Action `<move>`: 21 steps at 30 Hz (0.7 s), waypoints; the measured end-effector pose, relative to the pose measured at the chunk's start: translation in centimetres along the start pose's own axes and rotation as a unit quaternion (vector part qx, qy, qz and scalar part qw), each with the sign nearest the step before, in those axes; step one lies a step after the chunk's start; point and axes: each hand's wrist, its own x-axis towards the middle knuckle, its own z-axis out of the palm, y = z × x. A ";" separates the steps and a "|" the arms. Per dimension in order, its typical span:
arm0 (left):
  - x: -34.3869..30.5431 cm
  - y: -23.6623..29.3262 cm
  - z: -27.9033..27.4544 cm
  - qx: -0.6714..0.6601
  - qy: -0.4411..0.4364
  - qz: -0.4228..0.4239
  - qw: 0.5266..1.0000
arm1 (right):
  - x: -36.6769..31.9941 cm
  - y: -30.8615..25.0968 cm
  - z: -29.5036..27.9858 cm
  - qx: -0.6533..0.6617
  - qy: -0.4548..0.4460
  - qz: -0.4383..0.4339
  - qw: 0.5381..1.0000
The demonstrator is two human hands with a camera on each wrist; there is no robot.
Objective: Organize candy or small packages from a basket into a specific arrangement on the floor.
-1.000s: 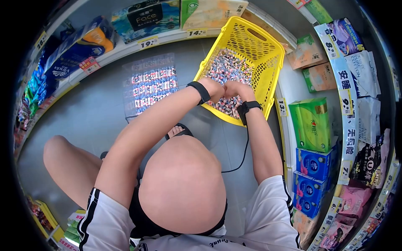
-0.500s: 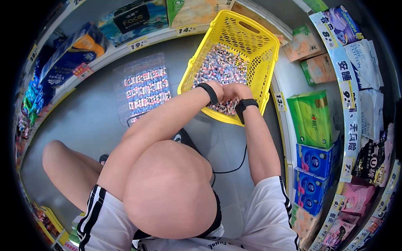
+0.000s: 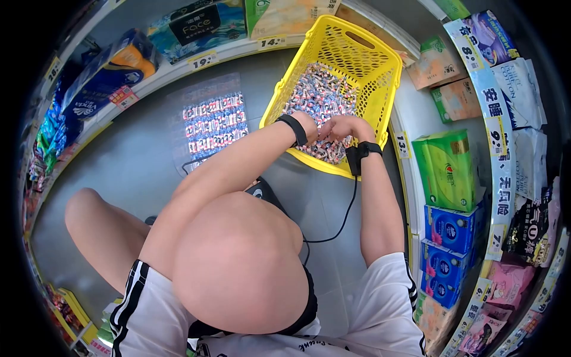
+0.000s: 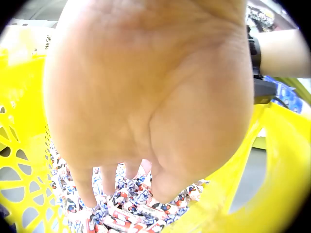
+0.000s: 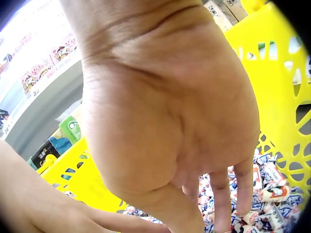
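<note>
Head view: left hand [image 3: 310, 126] and right hand [image 3: 346, 127] stayed together over near end of yellow basket [image 3: 389, 83]; I logged barely any shift.
Left hand: fingers hung loose, empty.
Right hand: fingers straight, tips among wrapped candies [image 3: 321, 89] heaped in basket.
Meaning: work in candies went on unchanged, I judged.

Yellow basket [image 3: 394, 66] open overhead
Room to enter from above; mesh walls and the shelf edge [image 3: 405, 184] alongside block sideways passage.

Many small wrapped candies [image 3: 324, 95], their white wrappers printed in red and blue and twisted at the ends, lie loose in a jumbled heap that covers the bottom of the yellow, hole-patterned plastic basket [image 3: 383, 89], piled against its walls.
</note>
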 end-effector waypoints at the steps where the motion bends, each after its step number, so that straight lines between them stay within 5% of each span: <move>1: 0.2 -0.1 0.3 0.000 0.003 -0.002 1.000 | -0.7 -0.4 -0.2 -0.001 -0.015 -0.033 0.999; 11: -4.1 -0.2 -1.1 -0.127 0.086 -0.004 0.988 | -4.7 -5.7 -0.9 -0.033 0.051 -0.067 0.996; 19: -9.3 -2.1 0.5 -0.109 0.293 0.055 0.948 | -6.2 -10.0 -0.2 0.022 0.136 -0.147 0.979; 21: -11.0 -2.4 0.9 -0.071 0.414 0.064 0.905 | -6.4 -11.6 0.0 0.023 0.152 -0.174 0.973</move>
